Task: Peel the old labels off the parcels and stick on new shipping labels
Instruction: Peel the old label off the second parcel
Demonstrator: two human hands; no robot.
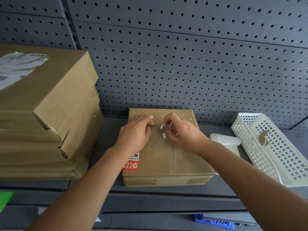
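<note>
A small brown cardboard parcel lies flat on the grey shelf. My left hand presses down on its top near the far left, fingers curled. My right hand pinches small curled white scraps of old label lifted off the top. A few white label bits still stick near the far right corner. A red and white seal sticker sits on the parcel's near left edge, partly under my left wrist.
A stack of larger brown parcels stands at the left, the top one bearing a torn white label. A white plastic basket with a brown tape scrap lies at the right, a translucent roll beside it. Grey pegboard behind.
</note>
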